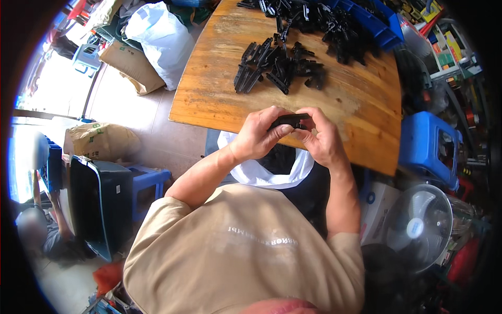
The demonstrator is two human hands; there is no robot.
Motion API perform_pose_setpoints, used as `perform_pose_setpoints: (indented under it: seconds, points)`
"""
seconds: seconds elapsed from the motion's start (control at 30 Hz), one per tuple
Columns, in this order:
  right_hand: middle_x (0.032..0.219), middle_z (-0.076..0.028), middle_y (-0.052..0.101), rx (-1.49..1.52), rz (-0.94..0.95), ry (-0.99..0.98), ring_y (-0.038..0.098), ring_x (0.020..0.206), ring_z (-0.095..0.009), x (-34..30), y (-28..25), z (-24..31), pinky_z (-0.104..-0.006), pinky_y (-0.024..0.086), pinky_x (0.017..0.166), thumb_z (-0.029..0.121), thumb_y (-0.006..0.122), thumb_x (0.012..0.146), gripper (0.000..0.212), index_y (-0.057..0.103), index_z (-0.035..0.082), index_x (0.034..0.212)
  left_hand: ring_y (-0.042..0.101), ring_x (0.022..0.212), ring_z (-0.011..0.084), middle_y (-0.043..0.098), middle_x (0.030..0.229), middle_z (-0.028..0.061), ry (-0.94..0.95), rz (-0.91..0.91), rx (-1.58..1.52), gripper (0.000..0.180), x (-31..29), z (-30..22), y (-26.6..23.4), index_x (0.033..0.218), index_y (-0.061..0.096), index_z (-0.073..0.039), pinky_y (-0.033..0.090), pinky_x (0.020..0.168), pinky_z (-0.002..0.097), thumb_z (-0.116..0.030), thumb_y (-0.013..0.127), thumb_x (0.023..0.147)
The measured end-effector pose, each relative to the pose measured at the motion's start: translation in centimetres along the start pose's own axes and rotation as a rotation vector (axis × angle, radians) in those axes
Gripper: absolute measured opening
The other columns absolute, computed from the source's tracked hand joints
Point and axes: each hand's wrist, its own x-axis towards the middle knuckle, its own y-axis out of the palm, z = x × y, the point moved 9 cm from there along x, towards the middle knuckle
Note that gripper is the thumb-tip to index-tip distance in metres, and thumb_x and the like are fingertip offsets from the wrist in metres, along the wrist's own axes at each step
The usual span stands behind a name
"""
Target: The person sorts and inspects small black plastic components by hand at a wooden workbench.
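Note:
A small black plastic part (289, 121) is held between my two hands just over the table's front edge. My left hand (260, 134) grips its left end, with the thumb along the near side. At its other end, the fingers and thumb of my right hand (323, 137) pinch it. Below my hands an open white bag (282, 179) sits by my lap, with dark contents that I cannot make out. Ahead on the wooden table (209, 78) lies a loose pile of similar black parts (272, 65), apart from my hands.
More black parts (340, 31) are heaped at the far right beside a blue bin (379, 26). A blue plastic stool (429, 146) and a fan (418, 227) stand to my right. Leftward are a dark green tub (107, 199), sacks (130, 65) and another person (52, 230).

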Motion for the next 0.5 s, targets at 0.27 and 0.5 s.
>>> perform_pose_setpoints:
  seconds: [0.27, 0.5]
  points:
    - [0.073, -0.011, 0.065, -0.130, -0.026, -0.059, 0.066, 0.064, -0.022, -2.3, -0.5, 0.3, -0.0321, 0.051, 0.059, 0.017, 0.077, 0.084, 0.026, 0.059, 0.002, 0.096, 0.064, 0.080, 0.0210, 0.066, 0.091, 0.0123, -0.110, 0.134, -0.067, 0.032, -1.4, 1.2, 1.9, 0.115, 0.059, 0.001, 0.051, 0.073, 0.0314, -0.024, 0.063, 0.096]
    - [0.075, -0.012, 0.067, -0.020, 0.065, 0.154, 0.067, 0.066, -0.020, -2.6, 1.0, -1.5, -0.0319, 0.051, 0.060, 0.016, 0.077, 0.084, 0.025, 0.059, 0.002, 0.095, 0.060, 0.085, 0.0105, 0.067, 0.093, 0.0066, -0.259, 0.038, -0.134, 0.030, -3.6, 4.9, 2.3, 0.119, 0.057, 0.000, 0.049, 0.080, 0.0266, -0.022, 0.061, 0.099]
